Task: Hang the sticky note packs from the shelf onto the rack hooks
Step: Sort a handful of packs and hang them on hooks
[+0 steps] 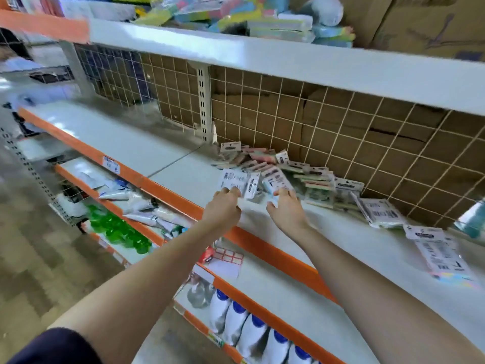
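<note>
Both arms out over the shelf [162,151], reaching toward 12 o'clock. Left hand [223,206] curled, fingertips pinching the lower edge of a white-backed pack [232,179] lifted just off the board. Right hand [287,206] just beside it at 3 o'clock, fingers bent round the near end of a second pack [277,181], thumb spread to the left. Both held packs at the front of the pile [296,169], heaped against the wire grid [341,132] at 12 to 1 o'clock. More packs trailing along the shelf toward 3 o'clock: one leaning [378,212] by the grid, one lying flat [441,254] near the front edge, barcode side up. Down at 6 o'clock, white bottles with blue caps [252,329] in a row on a lower shelf; green bottles [118,231] at 9 o'clock. Overhead at 12 o'clock, pastel packets [236,14] jumbled on the top shelf, a cardboard box [425,22] to their right.
</note>
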{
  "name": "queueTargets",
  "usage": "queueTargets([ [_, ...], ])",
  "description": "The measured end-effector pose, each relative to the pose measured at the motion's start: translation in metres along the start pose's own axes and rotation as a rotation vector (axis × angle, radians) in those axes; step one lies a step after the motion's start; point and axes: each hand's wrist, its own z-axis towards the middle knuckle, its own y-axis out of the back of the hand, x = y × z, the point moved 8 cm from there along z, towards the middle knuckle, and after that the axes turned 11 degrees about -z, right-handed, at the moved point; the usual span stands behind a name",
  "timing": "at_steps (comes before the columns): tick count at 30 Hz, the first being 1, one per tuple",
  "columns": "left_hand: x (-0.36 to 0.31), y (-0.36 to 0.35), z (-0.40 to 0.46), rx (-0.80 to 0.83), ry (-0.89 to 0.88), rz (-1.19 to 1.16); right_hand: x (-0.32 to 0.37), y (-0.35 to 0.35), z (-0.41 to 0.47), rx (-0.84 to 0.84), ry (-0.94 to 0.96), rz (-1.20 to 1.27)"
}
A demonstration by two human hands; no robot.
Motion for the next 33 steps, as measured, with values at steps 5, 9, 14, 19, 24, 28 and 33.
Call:
queueTargets([
  [5, 0.013, 0.002, 0.044, 0.124, -0.223, 0.199, 0.003, -0.006, 0.032, -0.032, -0.188, -0.043],
  [9, 0.019, -0.002, 0.068, 0.214, -0.329, 0.213, 0.0, -0.018, 0.047, -0.019, -0.308, -0.054],
  [14, 0.038, -0.023, 0.086, 0.281, -0.294, 0.226, -0.007, -0.037, 0.048, 0.012, -0.411, -0.155],
  [19, 0.042, -0.023, 0.091, 0.114, -0.339, 0.395, -0.003, -0.035, 0.046, -0.073, -0.425, -0.339],
  [24, 0.035, -0.002, 0.084, -0.052, -0.47, 0.419, 0.011, -0.042, 0.038, -0.095, -0.371, -0.54],
  [28, 0.045, 0.0, 0.08, -0.02, -0.48, 0.211, 0.011, -0.033, 0.019, -0.224, -0.37, -0.321],
  [33, 0.036, 0.024, 0.065, -0.183, -0.537, -0.135, -0.023, -0.021, -0.022, -0.327, -0.648, 0.422],
])
